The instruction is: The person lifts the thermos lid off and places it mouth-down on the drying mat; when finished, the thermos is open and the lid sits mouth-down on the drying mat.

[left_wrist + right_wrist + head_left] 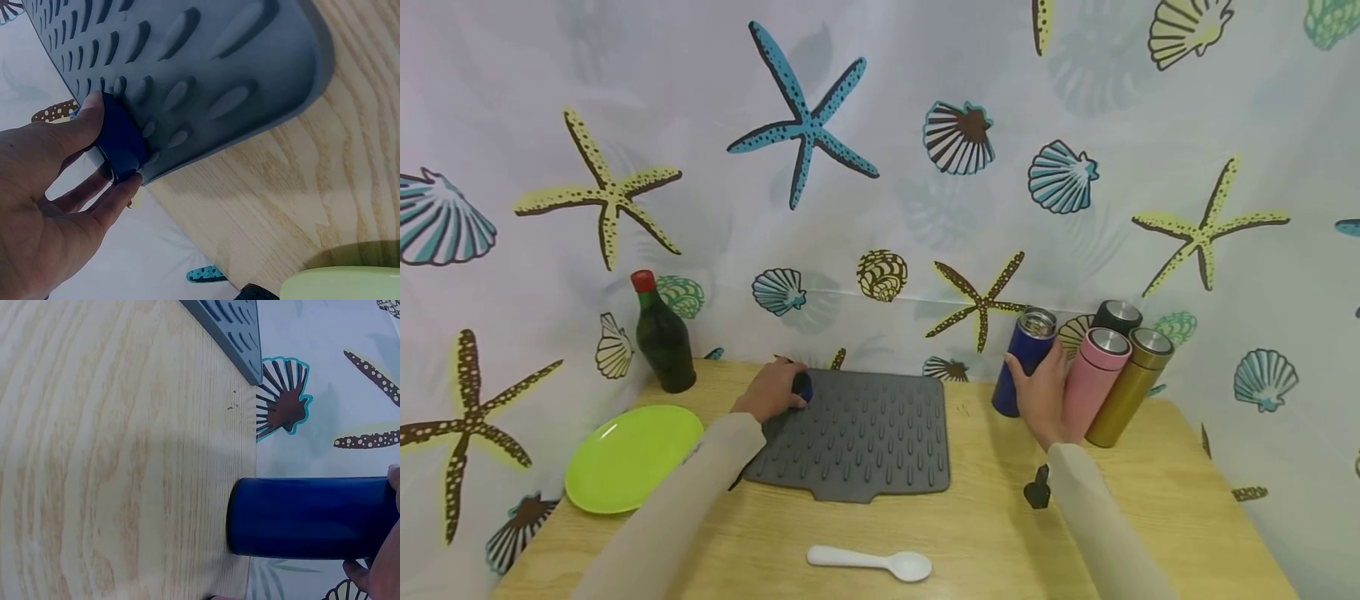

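My left hand [772, 389] grips a small blue bottle cap [124, 140] between thumb and fingers. The cap is at the back left corner of the dark grey ridged mat [865, 433], right at its surface in the left wrist view. On the right, my right hand [1041, 396] is wrapped round the upper part of a blue thermos flask [306, 515]. This flask stands upright at the back of the table, its steel neck bare and uncapped. Close beside that hand is a pink flask [1096, 385] with its lid on.
A gold flask [1131, 387] and a black flask [1117, 315] stand by the pink one. At the left are a lime green plate [632, 458] and a dark green bottle [662, 342] with a red cap. A white spoon [872, 562] lies in front of the mat.
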Tool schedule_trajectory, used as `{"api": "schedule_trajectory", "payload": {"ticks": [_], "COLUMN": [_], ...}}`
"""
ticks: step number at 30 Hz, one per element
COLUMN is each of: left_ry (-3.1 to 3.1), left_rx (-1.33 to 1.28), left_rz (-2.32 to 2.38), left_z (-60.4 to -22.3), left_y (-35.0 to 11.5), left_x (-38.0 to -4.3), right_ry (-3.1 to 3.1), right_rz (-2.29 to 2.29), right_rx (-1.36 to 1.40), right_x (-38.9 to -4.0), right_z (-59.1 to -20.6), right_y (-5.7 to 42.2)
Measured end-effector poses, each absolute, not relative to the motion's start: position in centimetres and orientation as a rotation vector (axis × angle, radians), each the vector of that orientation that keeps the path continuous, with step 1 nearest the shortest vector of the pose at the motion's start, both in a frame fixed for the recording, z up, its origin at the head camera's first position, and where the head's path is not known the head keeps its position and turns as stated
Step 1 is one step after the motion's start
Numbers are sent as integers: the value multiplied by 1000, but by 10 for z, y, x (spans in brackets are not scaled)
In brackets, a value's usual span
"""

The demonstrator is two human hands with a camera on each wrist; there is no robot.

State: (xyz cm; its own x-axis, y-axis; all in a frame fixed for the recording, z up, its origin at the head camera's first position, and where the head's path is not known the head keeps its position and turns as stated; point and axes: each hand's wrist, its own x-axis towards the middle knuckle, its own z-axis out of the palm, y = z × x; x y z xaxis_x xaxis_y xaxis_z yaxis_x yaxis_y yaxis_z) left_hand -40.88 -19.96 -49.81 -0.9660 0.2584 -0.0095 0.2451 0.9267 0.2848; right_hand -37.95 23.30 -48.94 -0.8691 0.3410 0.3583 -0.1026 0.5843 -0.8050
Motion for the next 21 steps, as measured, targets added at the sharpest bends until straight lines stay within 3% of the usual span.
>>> {"api": "schedule_trajectory", "payload": {"ticks": [10, 21], "left_ry": [3044, 3032], "left_rx": [438, 427], "left_rz": [479, 489], "left_z": [-494, -493], "left_y": [-196, -199], "left_x": [-406, -407], "right_ry": [-2347, -2364], "right_rz": [1190, 1076], "right_rx": [-356, -192], "right_x": [-380, -377], "right_z": [-471, -424], "right_y": [228, 231]}}
